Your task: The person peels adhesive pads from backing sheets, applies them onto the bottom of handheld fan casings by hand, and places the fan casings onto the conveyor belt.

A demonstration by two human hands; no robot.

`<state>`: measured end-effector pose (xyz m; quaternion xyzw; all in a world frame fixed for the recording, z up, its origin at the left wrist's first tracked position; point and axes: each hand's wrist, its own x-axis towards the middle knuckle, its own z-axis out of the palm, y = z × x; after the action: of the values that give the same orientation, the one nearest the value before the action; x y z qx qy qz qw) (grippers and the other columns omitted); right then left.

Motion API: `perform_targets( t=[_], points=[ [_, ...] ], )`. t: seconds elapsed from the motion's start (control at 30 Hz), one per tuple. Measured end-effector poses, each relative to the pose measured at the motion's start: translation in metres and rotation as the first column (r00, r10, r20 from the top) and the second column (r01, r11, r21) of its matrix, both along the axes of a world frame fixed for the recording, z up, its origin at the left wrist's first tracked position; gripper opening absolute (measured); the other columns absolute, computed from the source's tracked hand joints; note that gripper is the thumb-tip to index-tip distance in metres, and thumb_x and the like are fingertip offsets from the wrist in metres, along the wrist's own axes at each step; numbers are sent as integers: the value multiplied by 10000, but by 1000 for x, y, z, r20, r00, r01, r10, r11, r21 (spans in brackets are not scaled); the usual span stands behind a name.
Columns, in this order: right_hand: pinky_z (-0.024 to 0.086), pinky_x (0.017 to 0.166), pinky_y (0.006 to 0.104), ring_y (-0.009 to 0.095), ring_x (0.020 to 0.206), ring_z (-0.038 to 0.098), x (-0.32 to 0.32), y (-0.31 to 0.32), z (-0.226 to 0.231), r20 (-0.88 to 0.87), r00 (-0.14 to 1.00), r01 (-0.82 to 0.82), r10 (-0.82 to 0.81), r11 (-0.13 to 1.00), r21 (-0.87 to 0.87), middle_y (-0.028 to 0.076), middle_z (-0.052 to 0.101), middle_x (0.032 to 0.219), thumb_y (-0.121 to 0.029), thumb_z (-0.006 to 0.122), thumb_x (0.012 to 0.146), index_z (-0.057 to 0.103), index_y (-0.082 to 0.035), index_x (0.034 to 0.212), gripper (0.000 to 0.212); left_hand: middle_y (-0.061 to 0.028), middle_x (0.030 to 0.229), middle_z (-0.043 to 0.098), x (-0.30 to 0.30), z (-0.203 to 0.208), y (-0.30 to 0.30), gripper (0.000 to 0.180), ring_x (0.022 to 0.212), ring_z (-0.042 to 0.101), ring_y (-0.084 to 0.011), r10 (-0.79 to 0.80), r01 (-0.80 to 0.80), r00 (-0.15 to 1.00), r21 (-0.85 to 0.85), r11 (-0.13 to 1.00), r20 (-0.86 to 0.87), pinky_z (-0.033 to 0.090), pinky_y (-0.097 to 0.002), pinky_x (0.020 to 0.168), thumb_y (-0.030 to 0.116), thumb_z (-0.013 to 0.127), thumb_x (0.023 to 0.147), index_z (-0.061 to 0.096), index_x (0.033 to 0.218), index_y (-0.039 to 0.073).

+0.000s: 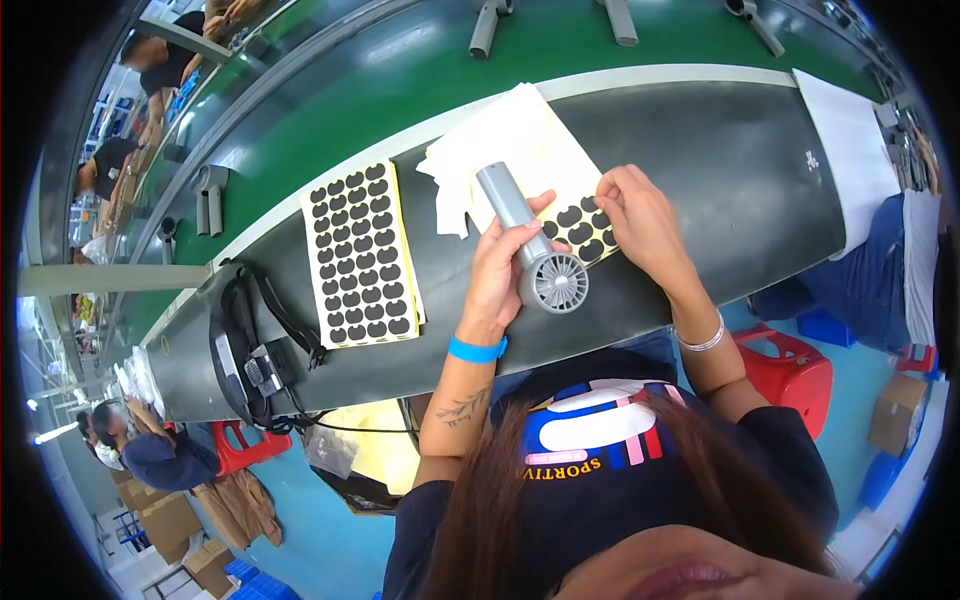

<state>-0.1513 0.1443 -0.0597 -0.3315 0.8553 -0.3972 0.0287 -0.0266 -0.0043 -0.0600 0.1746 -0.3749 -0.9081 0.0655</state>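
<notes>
My left hand (497, 270) is wrapped round a grey handheld fan (513, 205), its round slatted head toward me and its handle pointing away. Beside it, my right hand (640, 215) pinches at the edge of a sticker sheet (580, 232) with black rounded stickers. Whether a sticker is between those fingertips is too small to tell. Under and beyond the fan lie white and pale yellow backing sheets (530, 125), partly covering one another. Left of my hands, a stack of full sticker sheets (362, 255) lies flat on the dark bench.
A black strap with a device (255, 365) lies at the bench's left. Beyond the bench runs a green conveyor (380, 80) carrying grey fan bodies (485, 28). A white sheet (845, 160) covers the right end. Red stools (790, 375) stand below; other people sit at the left.
</notes>
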Motion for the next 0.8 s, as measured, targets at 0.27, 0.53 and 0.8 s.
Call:
perform_targets(
  t=[0.27, 0.53, 0.8],
  points=[
    [431, 735, 237, 116, 835, 525, 6, 28, 28, 110, 988, -61, 104, 938, -340, 38, 541, 917, -37, 604, 863, 561, -10, 883, 54, -115, 1036, 582, 4, -4, 4, 326, 789, 663, -191, 83, -85, 996, -97, 992, -25, 554, -327, 720, 276, 524, 962, 519, 1143, 5],
    [398, 768, 196, 72, 853, 495, 28, 42, 58, 223, 938, -105, 265, 831, -546, 22, 524, 933, 48, 588, 861, 525, -19, 994, 161, -148, 1145, 577, 37, 43, 2, 428, 992, 583, -195, -2, -399, 876, -728, 557, -481, 445, -324, 898, -24, 562, 875, 401, 1268, 24],
    [422, 847, 283, 158, 910, 552, 73, 2, 75, 309, 787, -202, 534, 696, -689, 53, 555, 873, 75, 609, 819, 438, -33, 1115, 359, -104, 988, 546, 64, 22, -15, 415, 872, 540, -202, 28, -346, 934, -880, 325, -357, 438, -302, 794, -54, 576, 812, 436, 1191, 40]
  ],
)
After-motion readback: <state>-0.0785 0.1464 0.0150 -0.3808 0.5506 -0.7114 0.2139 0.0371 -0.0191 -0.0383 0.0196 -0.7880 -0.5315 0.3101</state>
